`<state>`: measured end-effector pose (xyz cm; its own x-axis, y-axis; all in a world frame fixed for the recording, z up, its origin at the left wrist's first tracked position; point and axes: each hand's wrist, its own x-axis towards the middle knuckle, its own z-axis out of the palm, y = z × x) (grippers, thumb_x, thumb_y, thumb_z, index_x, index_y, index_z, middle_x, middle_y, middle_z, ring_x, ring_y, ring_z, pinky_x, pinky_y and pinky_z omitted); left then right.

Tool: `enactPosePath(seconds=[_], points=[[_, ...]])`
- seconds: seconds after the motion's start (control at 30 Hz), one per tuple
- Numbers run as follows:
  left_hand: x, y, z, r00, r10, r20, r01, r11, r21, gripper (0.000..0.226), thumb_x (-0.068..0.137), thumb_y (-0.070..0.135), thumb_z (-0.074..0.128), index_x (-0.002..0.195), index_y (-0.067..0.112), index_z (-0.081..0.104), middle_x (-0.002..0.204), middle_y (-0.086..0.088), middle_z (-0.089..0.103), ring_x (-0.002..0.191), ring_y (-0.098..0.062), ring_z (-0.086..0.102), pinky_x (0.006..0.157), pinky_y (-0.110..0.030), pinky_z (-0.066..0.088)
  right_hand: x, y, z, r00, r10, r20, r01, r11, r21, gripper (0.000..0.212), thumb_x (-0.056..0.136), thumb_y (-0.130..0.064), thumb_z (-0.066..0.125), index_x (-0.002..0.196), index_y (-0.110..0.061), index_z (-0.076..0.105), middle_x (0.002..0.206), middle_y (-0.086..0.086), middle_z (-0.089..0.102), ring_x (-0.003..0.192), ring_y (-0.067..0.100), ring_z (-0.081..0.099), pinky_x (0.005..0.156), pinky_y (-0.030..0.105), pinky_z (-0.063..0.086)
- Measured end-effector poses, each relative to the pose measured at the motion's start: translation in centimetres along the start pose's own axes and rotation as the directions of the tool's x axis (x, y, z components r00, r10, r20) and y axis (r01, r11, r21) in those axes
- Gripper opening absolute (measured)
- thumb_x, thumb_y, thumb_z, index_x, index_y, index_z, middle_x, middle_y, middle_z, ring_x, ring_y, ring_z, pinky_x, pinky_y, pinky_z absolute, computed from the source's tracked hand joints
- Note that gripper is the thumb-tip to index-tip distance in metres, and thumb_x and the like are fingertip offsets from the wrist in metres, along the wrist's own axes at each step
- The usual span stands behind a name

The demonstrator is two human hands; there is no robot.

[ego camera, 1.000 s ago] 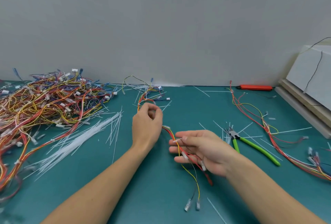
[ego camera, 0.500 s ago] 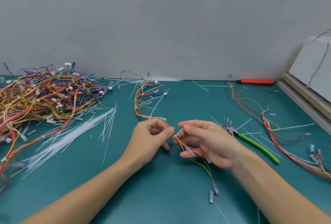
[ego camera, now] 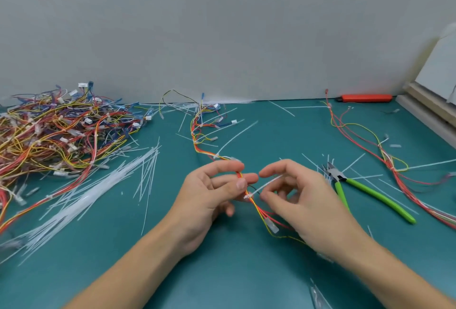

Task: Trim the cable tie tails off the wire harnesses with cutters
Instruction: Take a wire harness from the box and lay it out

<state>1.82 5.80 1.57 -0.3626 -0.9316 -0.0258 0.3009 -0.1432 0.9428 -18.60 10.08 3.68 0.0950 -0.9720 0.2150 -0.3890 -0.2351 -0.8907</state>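
The desk (ego camera: pixel 123 271) wears a matt teal mat; right of the hands, the cutters (ego camera: pixel 355 185) show dull metal (with glossy green plastic handles).

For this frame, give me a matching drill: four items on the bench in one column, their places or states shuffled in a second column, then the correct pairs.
Items
1. cutters
2. orange tool
3. harness pile
4. cable tie tail

Places or states
A. heaped at the far left of the mat
B. sticking out of the harness between the two hands
C. lying on the mat, right of the right hand, unheld
D. against the wall, far right

Pairs: 1-C, 2-D, 3-A, 4-B
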Motion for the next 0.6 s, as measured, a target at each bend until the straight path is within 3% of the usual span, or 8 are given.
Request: enactPosePath(seconds=[0.1, 0.17, 0.27, 0.37, 0.47, 0.53, 0.6], points=[[-0.2, -0.1, 0.05, 0.997, -0.054, 0.049, 0.056, 0.998, -0.033, 0.036, 0.081, 0.013, 0.078, 0.116, 0.014, 0.067, 0.117, -0.02, 0.074, 0.066, -0.015, 0.069, 0.048, -0.018, 0.044, -0.25, -0.07, 0.34, 0.986, -0.149, -0.078, 0.133, 0.974, -0.182, 0.027, 0.089, -0.009, 0.077, 0.1, -0.032, 0.068, 0.073, -0.014, 0.067, 0.054, 0.009, 0.049, 0.058, 0.012, 0.038], [-0.36, -0.03, 0.11, 0.992, -0.103, 0.077, 0.111, 0.988, -0.108, 0.038, 0.081, 0.013, 0.08, 0.118, 0.014, 0.069, 0.12, -0.02, 0.073, 0.063, -0.014, 0.067, 0.046, -0.017, 0.042, -0.33, -0.43, 0.44, 0.96, -0.268, -0.081, 0.234, 0.927, -0.294, 0.027, 0.091, -0.007, 0.075, 0.107, -0.028, 0.067, 0.081, -0.014, 0.07, 0.057, 0.015, 0.052, 0.06, 0.014, 0.04], [-0.36, 0.19, 0.02, 0.983, -0.147, 0.113, 0.167, 0.966, -0.196, 0.068, 0.067, 0.019, 0.094, 0.128, 0.009, 0.066, 0.119, -0.016, 0.073, 0.059, -0.012, 0.06, 0.043, -0.016, 0.039, -0.17, -0.81, 0.35, 0.932, -0.363, -0.019, 0.331, 0.87, -0.366, 0.042, 0.092, -0.005, 0.068, 0.12, -0.034, 0.058, 0.096, -0.024, 0.065, 0.059, 0.017, 0.054, 0.063, 0.021, 0.046], [-0.29, 0.28, 0.15, 0.978, -0.175, 0.116, 0.198, 0.952, -0.234, 0.072, 0.056, 0.022, 0.1, 0.121, 0.01, 0.071, 0.113, -0.015, 0.074, 0.057, -0.011, 0.057, 0.042, -0.017, 0.039, -0.13, -0.8, 0.18, 0.938, -0.345, 0.025, 0.327, 0.86, -0.393, 0.054, 0.092, -0.007, 0.068, 0.125, -0.044, 0.048, 0.101, -0.026, 0.061, 0.06, 0.015, 0.056, 0.063, 0.029, 0.05], [-0.32, 0.24, 0.37, 0.971, -0.195, 0.14, 0.227, 0.936, -0.268, 0.064, 0.061, 0.018, 0.098, 0.119, 0.01, 0.072, 0.114, -0.017, 0.073, 0.059, -0.012, 0.058, 0.044, -0.018, 0.04, -0.29, -0.82, 0.51, 0.932, -0.361, 0.033, 0.337, 0.83, -0.445, 0.06, 0.089, -0.007, 0.067, 0.133, -0.043, 0.045, 0.097, -0.036, 0.059, 0.06, 0.0, 0.053, 0.063, 0.025, 0.046], [-0.32, 0.25, 0.26, 0.969, -0.209, 0.132, 0.24, 0.928, -0.286, 0.061, 0.06, 0.016, 0.099, 0.116, 0.01, 0.075, 0.109, -0.014, 0.074, 0.061, -0.013, 0.061, 0.045, -0.019, 0.042, -0.1, -0.48, 0.51, 0.959, -0.283, 0.013, 0.266, 0.882, -0.388, 0.061, 0.09, -0.01, 0.069, 0.134, -0.044, 0.044, 0.094, -0.027, 0.065, 0.061, -0.002, 0.058, 0.064, 0.022, 0.044], [-0.28, 0.37, 0.18, 0.971, -0.215, 0.103, 0.236, 0.933, -0.272, 0.056, 0.061, 0.015, 0.098, 0.113, 0.012, 0.077, 0.106, -0.013, 0.074, 0.067, -0.016, 0.065, 0.048, -0.021, 0.046, 0.1, -0.14, 0.31, 0.99, -0.14, 0.024, 0.142, 0.956, -0.258, 0.058, 0.09, -0.01, 0.069, 0.131, -0.044, 0.046, 0.089, -0.015, 0.069, 0.06, 0.008, 0.064, 0.061, 0.019, 0.043]])
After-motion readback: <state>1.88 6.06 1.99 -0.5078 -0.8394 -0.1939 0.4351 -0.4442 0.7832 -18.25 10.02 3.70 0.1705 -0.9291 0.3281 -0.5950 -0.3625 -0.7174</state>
